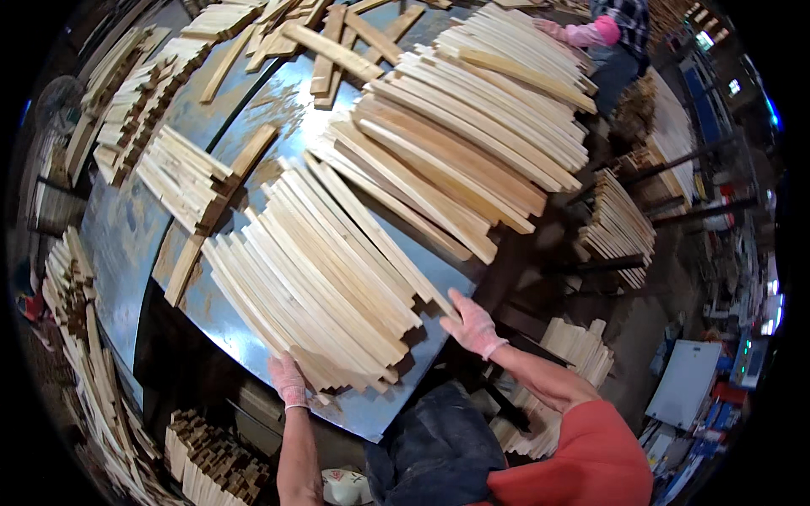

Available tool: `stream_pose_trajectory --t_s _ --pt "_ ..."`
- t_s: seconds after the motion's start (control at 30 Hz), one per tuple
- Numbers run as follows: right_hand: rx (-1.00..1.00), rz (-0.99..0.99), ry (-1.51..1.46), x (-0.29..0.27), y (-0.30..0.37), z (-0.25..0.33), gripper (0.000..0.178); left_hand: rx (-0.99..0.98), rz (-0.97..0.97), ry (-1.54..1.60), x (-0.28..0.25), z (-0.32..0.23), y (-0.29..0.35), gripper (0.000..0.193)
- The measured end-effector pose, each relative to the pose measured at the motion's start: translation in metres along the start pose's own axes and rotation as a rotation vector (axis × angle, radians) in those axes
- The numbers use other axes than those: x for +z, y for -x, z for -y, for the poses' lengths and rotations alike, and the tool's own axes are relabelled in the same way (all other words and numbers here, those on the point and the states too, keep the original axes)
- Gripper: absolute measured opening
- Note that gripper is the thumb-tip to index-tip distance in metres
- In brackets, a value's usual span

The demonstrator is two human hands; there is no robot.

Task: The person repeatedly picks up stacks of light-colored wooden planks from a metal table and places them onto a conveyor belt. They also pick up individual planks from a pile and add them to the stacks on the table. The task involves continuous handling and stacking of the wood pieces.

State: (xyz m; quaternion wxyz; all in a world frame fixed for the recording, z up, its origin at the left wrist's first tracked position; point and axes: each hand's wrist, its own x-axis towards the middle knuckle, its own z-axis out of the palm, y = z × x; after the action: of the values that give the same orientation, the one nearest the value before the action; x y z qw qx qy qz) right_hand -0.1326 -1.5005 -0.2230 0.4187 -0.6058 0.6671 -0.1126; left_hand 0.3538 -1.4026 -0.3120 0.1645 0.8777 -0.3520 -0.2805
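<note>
Wooden slats (308,282) lie side by side on the metal surface (380,413), apparently to keep their ends accessible; the right grip (474,326) pinches the near end of an outer slat (380,233); the left grip (288,381) touches the near-left corner of the slats; its closure cannot be determined.

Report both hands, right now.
Left hand: touching the row of wooden strips; grip cannot be told.
Right hand: closed on one end of a separate strip.

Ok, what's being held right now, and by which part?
The right hand holds a wooden strip by its near end. The left hand is at the near edge of the strip row; whether it grips cannot be told.
</note>
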Motion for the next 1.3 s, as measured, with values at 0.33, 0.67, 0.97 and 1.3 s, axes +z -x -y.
stream_pose_trajectory --t_s 0.33,0.67,0.97,1.3 --pt "-0.470 -0.065 -0.063 0.054 -0.191 0.049 0.069 0.027 -0.013 -0.255 -0.030 -0.005 -0.060 0.064" --pt "-0.103 0.087 -0.715 0.073 -0.228 0.081 0.074 -0.123 0.122 1.161 -0.040 -0.057 -0.034 0.070" --pt "0.213 0.448 -0.856 0.052 -0.164 0.088 0.058 -0.451 0.462 1.283 -0.034 0.001 0.011 0.064" --pt "0.230 0.510 -0.769 0.054 -0.077 0.053 0.045 -0.471 0.373 1.404 -0.072 0.029 0.150 0.074"
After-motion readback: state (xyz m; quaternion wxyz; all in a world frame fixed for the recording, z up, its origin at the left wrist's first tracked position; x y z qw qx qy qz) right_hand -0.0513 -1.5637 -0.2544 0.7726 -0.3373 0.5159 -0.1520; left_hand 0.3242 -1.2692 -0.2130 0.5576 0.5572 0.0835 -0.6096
